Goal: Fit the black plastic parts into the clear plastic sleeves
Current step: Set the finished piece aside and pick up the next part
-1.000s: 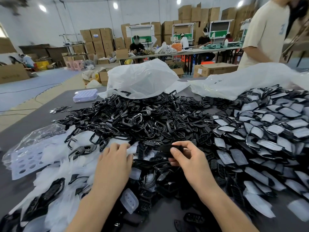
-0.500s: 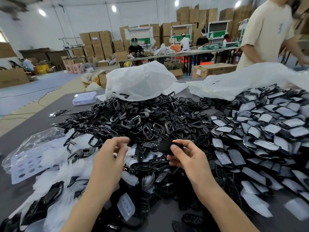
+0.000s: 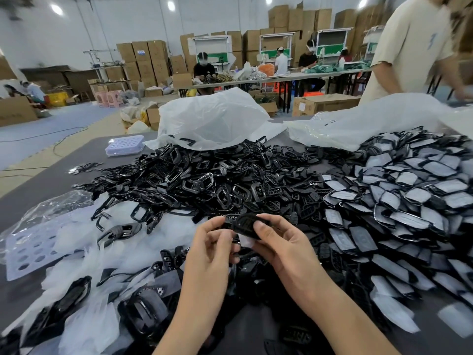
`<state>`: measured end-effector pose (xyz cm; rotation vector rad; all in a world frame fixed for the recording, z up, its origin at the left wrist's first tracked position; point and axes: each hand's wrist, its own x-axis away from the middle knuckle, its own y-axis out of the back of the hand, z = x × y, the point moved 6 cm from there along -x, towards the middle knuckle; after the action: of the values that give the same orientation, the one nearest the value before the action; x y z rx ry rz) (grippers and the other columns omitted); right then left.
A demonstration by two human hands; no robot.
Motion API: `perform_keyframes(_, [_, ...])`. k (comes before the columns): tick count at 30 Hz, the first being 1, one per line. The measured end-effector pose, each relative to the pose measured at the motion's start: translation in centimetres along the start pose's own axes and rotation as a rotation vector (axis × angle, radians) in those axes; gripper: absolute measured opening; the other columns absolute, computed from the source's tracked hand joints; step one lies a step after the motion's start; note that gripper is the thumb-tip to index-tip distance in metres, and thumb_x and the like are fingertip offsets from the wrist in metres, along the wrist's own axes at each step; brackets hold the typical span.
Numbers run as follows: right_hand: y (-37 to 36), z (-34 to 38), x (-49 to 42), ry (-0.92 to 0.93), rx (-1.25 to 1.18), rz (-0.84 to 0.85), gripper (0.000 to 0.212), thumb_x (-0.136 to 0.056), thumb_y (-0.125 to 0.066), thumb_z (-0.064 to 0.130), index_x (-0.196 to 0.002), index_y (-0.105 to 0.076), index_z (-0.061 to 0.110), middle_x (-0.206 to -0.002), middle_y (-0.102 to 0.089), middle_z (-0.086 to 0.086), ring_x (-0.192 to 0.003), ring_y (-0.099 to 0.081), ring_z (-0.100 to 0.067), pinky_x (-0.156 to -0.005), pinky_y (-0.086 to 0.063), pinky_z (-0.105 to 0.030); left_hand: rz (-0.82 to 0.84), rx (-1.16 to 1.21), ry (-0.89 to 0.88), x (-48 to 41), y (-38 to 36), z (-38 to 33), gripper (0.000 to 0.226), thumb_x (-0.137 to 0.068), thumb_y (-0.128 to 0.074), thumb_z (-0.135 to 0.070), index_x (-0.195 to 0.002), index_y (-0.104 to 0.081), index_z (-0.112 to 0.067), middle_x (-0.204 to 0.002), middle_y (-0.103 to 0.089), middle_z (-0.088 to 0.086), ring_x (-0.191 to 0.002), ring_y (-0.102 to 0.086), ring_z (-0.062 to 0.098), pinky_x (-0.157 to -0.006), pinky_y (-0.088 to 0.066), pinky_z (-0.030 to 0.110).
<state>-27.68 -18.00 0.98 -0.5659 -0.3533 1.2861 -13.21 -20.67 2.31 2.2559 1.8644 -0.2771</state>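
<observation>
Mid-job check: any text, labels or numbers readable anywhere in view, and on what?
Nothing legible.
Blue mark on the pale T-shirt: blurred.
Blue label on a stacked carton: too small.
White label on the low carton: too small.
Black part in the left hand and right hand: no readable marking.

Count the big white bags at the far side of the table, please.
2. The middle bag lies behind the black parts; the right bag lies behind the sleeved parts, at the far right. A further bag might be hidden behind them.
</observation>
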Motion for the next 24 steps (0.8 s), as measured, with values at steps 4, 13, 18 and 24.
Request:
perform_keyframes(4, [0.5, 0.1, -0.1, -0.024, -0.087, -0.066, 0.019, -0.079, -0.073, 0.013, -0.098, -0.074, 0.010, -0.105, -0.075, -0.021, -0.084, -0.075, -0.023, -0.074, -0.061, -0.027, 0.045, -0.606, -0.482, 1.5, -0.4, -1.8, 0.029, -0.096, -0.053, -0.016, -0.116, -0.053, -0.037, -0.116, -0.049, -0.021, -0.098, -0.058, 0.001, -0.075, -0.047, 0.012])
perform_keyframes(13, [0.1, -0.1, 0.4, -0.077, -0.106, -0.049, 0.021, -0.080, -0.071, 0.011, -0.101, -0.071, 0.009, -0.102, -0.076, -0.018, -0.083, -0.076, -0.021, -0.071, -0.061, -0.025, -0.021, -0.988, -0.729, 1.6, -1.1, -2.1, 0.012, -0.101, -0.060, -0.026, -0.112, -0.056, -0.026, -0.115, -0.051, -0.003, -0.094, -0.054, 0.016, -0.072, -0.055, 0.031])
perform_keyframes(18, [0.2, 0.1, 0.3, -0.101, -0.124, -0.054, 0.020, -0.079, -0.071, 0.011, -0.099, -0.072, 0.010, -0.102, -0.077, -0.018, -0.081, -0.076, -0.021, -0.066, -0.060, -0.025, 0.006, -0.982, -0.763, 1.5, -1.3, -2.0, 0.022, -0.095, -0.068, -0.022, -0.113, -0.057, -0.028, -0.125, -0.050, 0.001, -0.103, -0.055, 0.021, -0.075, -0.056, 0.034])
perform_keyframes(24, [0.5, 0.0, 0.2, -0.102, -0.126, -0.076, 0.023, -0.078, -0.072, 0.011, -0.101, -0.070, 0.010, -0.101, -0.077, -0.017, -0.079, -0.077, -0.020, -0.065, -0.060, -0.024, 0.033, -0.979, -0.735, 1.5, -1.6, -2.1, 0.039, -0.082, -0.077, -0.015, -0.112, -0.059, -0.030, -0.125, -0.047, 0.004, -0.103, -0.053, 0.024, -0.068, -0.054, 0.036])
